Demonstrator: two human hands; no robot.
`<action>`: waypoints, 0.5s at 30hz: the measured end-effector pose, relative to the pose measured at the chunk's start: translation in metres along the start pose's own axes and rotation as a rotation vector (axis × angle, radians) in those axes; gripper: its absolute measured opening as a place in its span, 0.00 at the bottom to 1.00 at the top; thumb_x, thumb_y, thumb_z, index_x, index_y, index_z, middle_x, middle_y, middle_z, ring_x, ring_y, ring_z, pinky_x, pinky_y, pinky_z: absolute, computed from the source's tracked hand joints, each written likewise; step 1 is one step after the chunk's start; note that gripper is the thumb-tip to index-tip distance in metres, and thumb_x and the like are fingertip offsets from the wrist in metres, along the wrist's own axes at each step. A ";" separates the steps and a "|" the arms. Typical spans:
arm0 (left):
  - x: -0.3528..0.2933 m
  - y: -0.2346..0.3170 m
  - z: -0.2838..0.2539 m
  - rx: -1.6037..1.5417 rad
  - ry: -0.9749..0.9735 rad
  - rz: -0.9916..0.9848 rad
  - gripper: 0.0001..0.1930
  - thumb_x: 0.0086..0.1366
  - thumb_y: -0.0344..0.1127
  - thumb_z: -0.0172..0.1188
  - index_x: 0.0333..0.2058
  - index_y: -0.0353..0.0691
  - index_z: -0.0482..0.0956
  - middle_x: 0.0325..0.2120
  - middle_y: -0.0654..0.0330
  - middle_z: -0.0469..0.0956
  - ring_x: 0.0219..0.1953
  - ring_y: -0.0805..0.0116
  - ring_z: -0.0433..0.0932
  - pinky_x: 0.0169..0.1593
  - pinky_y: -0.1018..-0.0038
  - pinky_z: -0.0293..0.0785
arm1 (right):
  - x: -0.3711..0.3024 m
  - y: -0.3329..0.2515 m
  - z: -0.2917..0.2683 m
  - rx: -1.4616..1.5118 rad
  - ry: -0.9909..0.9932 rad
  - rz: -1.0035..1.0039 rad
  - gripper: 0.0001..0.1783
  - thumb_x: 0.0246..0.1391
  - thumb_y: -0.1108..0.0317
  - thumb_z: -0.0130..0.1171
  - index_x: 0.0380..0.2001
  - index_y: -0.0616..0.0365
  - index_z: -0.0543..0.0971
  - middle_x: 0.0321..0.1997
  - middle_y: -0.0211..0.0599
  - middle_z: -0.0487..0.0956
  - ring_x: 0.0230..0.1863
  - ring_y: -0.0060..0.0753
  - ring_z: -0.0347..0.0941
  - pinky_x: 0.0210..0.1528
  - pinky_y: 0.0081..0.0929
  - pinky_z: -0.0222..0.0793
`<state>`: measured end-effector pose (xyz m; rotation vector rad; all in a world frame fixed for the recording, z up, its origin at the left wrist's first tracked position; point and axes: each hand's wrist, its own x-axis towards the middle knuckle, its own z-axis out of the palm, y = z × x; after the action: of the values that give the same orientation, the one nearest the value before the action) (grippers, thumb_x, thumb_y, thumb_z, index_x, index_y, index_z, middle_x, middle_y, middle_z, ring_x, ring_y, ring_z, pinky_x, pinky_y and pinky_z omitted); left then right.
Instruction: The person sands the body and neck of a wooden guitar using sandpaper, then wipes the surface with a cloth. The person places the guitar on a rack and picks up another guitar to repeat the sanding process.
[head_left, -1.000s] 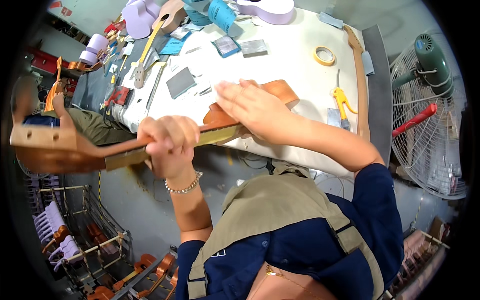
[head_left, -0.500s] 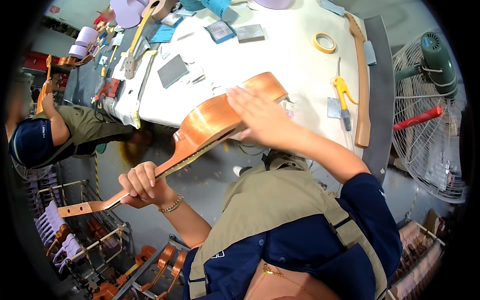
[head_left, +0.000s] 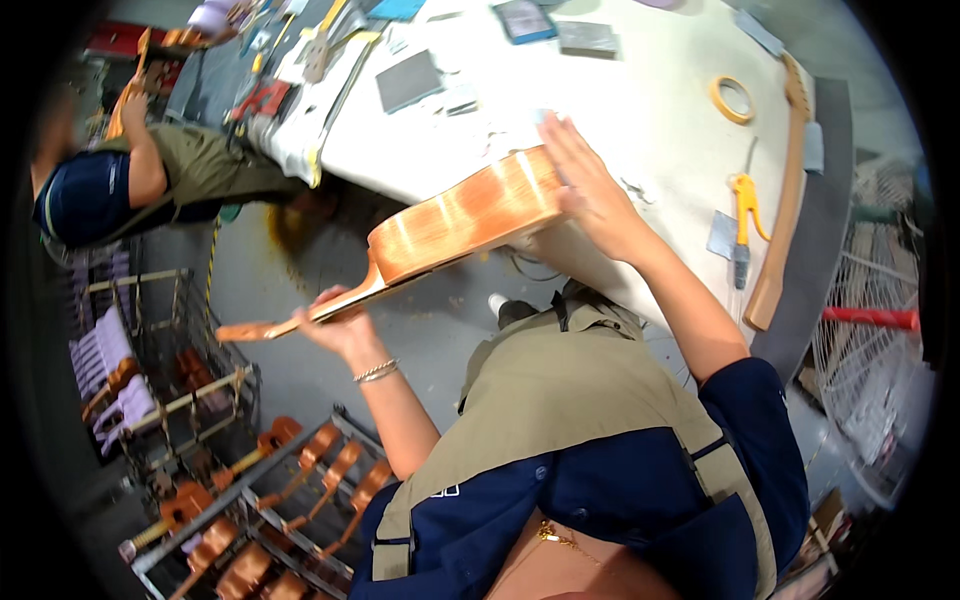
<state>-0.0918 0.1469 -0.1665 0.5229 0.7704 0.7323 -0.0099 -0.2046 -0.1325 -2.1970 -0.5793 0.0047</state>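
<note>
A small brown wooden ukulele point(head_left: 465, 215) is held in the air, slanting across in front of me beside the bench's near edge. Its curved, glossy side faces up, while the headstock points to the lower left. My left hand point(head_left: 340, 322) grips the neck from below, near the headstock. At the far end of the body lies my right hand point(head_left: 598, 195), fingers stretched out and slightly blurred, its palm side against the rounded end. Something pale shows at its fingertips, too small to make out.
The white-covered bench point(head_left: 650, 110) carries grey sanding pads point(head_left: 408, 80), a tape roll point(head_left: 732, 99), a yellow air blow gun point(head_left: 744, 205) and a loose neck point(head_left: 780, 230). A fan point(head_left: 870, 320) stands right. Racks of instruments point(head_left: 320, 470) stand lower left; a co-worker point(head_left: 150, 180) is at left.
The ukulele has turned about its length and its headstock has swung up. My right hand has slid from the side to the body's end. My left hand's hold has loosened and shifted. The view has moved.
</note>
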 end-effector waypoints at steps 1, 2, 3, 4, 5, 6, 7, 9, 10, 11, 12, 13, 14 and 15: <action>0.007 -0.018 -0.013 0.074 0.077 -0.084 0.08 0.60 0.37 0.50 0.26 0.41 0.68 0.22 0.63 0.72 0.24 0.68 0.72 0.35 0.71 0.74 | -0.005 0.009 0.010 0.241 0.044 0.016 0.43 0.56 0.37 0.33 0.64 0.57 0.48 0.70 0.40 0.43 0.70 0.42 0.35 0.68 0.41 0.31; 0.010 -0.035 -0.024 0.147 0.153 -0.164 0.08 0.61 0.37 0.49 0.27 0.39 0.68 0.24 0.61 0.73 0.27 0.66 0.74 0.35 0.70 0.75 | -0.009 0.017 0.024 0.488 0.087 0.039 0.44 0.56 0.36 0.32 0.64 0.58 0.46 0.70 0.41 0.42 0.70 0.42 0.33 0.68 0.38 0.30; 0.004 -0.060 -0.030 0.164 0.163 -0.110 0.08 0.61 0.36 0.48 0.29 0.37 0.69 0.28 0.59 0.73 0.31 0.63 0.75 0.37 0.68 0.76 | -0.014 0.027 0.041 0.595 0.080 0.072 0.45 0.55 0.34 0.29 0.65 0.57 0.46 0.70 0.41 0.41 0.71 0.41 0.33 0.68 0.37 0.29; -0.001 -0.079 -0.033 0.187 0.167 -0.070 0.08 0.61 0.35 0.46 0.31 0.36 0.69 0.31 0.58 0.74 0.35 0.61 0.76 0.38 0.66 0.76 | -0.020 0.038 0.058 0.692 0.082 0.117 0.46 0.54 0.32 0.27 0.65 0.56 0.45 0.70 0.42 0.40 0.71 0.41 0.32 0.68 0.35 0.28; 0.001 -0.081 -0.035 0.197 0.149 -0.071 0.09 0.61 0.35 0.45 0.33 0.35 0.70 0.33 0.56 0.74 0.37 0.60 0.76 0.40 0.65 0.76 | -0.025 0.047 0.073 0.784 0.092 0.166 0.47 0.53 0.30 0.24 0.65 0.55 0.45 0.70 0.42 0.40 0.71 0.41 0.31 0.69 0.33 0.27; 0.000 -0.084 -0.038 0.202 0.128 -0.078 0.11 0.61 0.35 0.44 0.35 0.34 0.70 0.35 0.55 0.75 0.39 0.59 0.76 0.42 0.64 0.76 | -0.029 0.053 0.086 0.874 0.054 0.273 0.46 0.54 0.30 0.25 0.65 0.54 0.45 0.70 0.42 0.40 0.71 0.41 0.32 0.68 0.34 0.28; 0.002 -0.087 -0.038 0.205 0.099 -0.096 0.13 0.62 0.35 0.42 0.37 0.33 0.71 0.37 0.53 0.75 0.41 0.58 0.76 0.43 0.63 0.76 | -0.030 0.058 0.093 0.952 0.024 0.381 0.46 0.54 0.31 0.25 0.65 0.54 0.45 0.70 0.42 0.41 0.71 0.42 0.32 0.68 0.34 0.28; 0.003 -0.082 -0.044 0.244 0.000 -0.107 0.17 0.63 0.38 0.42 0.45 0.33 0.68 0.44 0.52 0.72 0.47 0.57 0.72 0.51 0.62 0.71 | -0.026 0.051 0.090 0.842 -0.028 0.429 0.45 0.55 0.32 0.24 0.65 0.55 0.45 0.69 0.44 0.43 0.70 0.45 0.35 0.68 0.36 0.32; 0.005 -0.083 -0.046 0.261 -0.057 -0.125 0.19 0.64 0.39 0.42 0.49 0.33 0.67 0.48 0.52 0.71 0.50 0.57 0.71 0.55 0.61 0.69 | -0.016 0.036 0.080 0.629 0.045 0.210 0.43 0.56 0.35 0.29 0.64 0.56 0.49 0.68 0.46 0.48 0.69 0.46 0.38 0.68 0.37 0.35; 0.006 -0.085 -0.049 0.276 -0.136 -0.108 0.20 0.64 0.40 0.41 0.50 0.33 0.66 0.50 0.51 0.69 0.52 0.56 0.69 0.56 0.61 0.67 | -0.004 0.016 0.070 0.412 0.111 -0.003 0.41 0.56 0.37 0.35 0.63 0.57 0.53 0.66 0.47 0.52 0.68 0.48 0.41 0.67 0.38 0.38; 0.007 -0.088 -0.051 0.266 -0.146 -0.118 0.20 0.64 0.39 0.40 0.50 0.32 0.66 0.48 0.50 0.70 0.50 0.56 0.70 0.54 0.61 0.69 | 0.010 -0.015 0.056 0.097 0.100 -0.112 0.37 0.52 0.44 0.50 0.57 0.59 0.63 0.61 0.47 0.61 0.65 0.49 0.49 0.65 0.38 0.44; 0.010 -0.093 -0.051 0.255 -0.159 -0.129 0.20 0.64 0.38 0.39 0.49 0.31 0.67 0.47 0.49 0.71 0.49 0.55 0.72 0.52 0.61 0.71 | 0.018 -0.060 0.034 -0.049 -0.032 -0.081 0.40 0.38 0.60 0.64 0.56 0.60 0.63 0.60 0.46 0.63 0.64 0.47 0.51 0.64 0.39 0.47; 0.011 -0.095 -0.049 0.244 -0.171 -0.139 0.20 0.63 0.38 0.37 0.48 0.29 0.67 0.46 0.47 0.71 0.47 0.54 0.73 0.50 0.61 0.73 | 0.020 -0.070 0.052 -0.188 0.045 -0.294 0.39 0.40 0.54 0.61 0.56 0.59 0.65 0.60 0.41 0.64 0.64 0.41 0.54 0.65 0.39 0.47; 0.011 -0.091 -0.052 0.258 -0.241 -0.196 0.22 0.64 0.39 0.36 0.50 0.28 0.65 0.49 0.46 0.68 0.50 0.52 0.70 0.53 0.60 0.70 | 0.025 -0.087 0.065 -0.412 -0.040 -0.322 0.38 0.42 0.51 0.60 0.56 0.58 0.65 0.61 0.39 0.63 0.64 0.39 0.54 0.65 0.40 0.46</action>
<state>-0.0905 0.1049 -0.2636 0.7434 0.6814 0.3810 -0.0353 -0.0999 -0.1056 -2.4727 -1.0262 -0.2621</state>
